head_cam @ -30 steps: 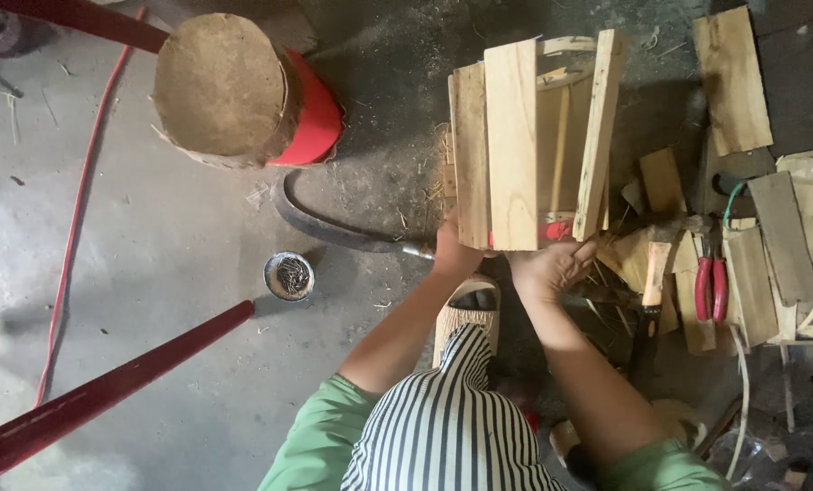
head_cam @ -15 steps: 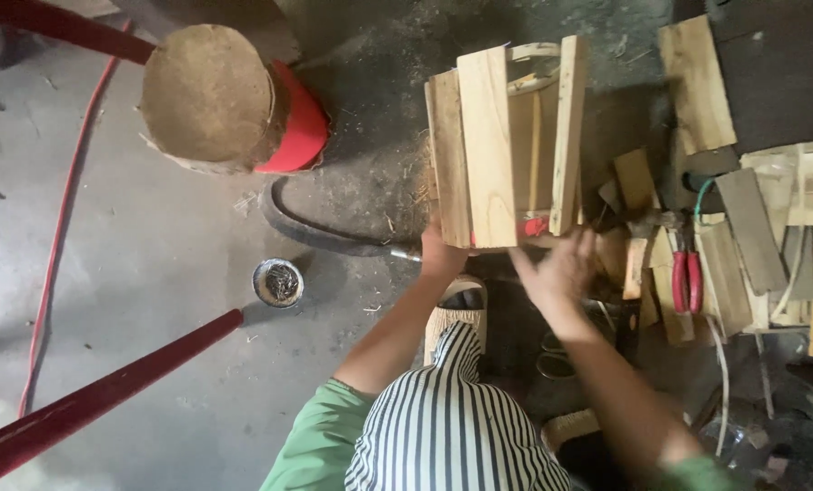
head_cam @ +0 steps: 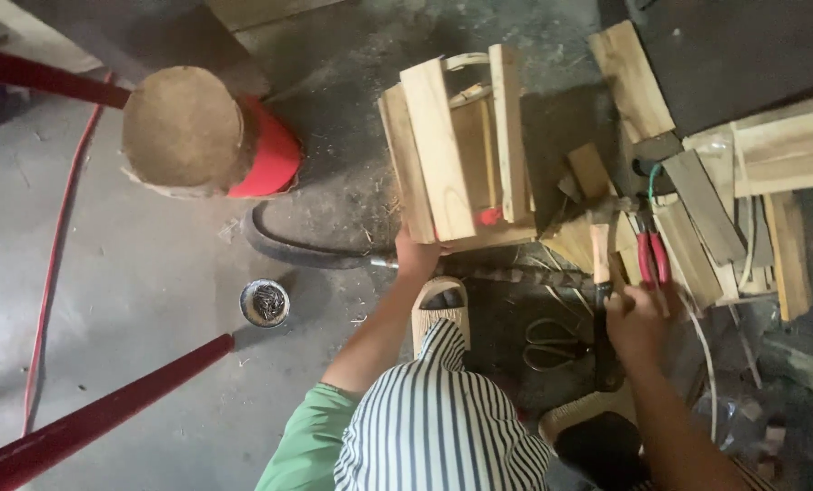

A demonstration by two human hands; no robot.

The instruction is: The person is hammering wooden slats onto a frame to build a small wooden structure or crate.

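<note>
- Slatted wooden crate (head_cam: 456,150) standing on the concrete floor (head_cam: 134,300), just ahead of the sandalled foot (head_cam: 440,307) and right of the red stump-topped stand (head_cam: 208,136).
- Left hand (head_cam: 416,256) clamped on the crate's near bottom edge, fingers wrapped under the slat.
- Right hand (head_cam: 637,318) closed around the dark grip of a wooden-handled hammer (head_cam: 600,273), beside red-handled pliers (head_cam: 652,257) and a heap of offcut boards (head_cam: 697,218).
- Likely stiff and fairly light, being thin planks with open gaps; rough sawn edges, so splinters probable, slipping unlikely.
- Thin slats probably prone to splitting near the joints.
- Best taken by a corner or the bottom rail, not by a single slat's middle.
- Small tin of nails (head_cam: 265,302) well apart, to the left.
</note>
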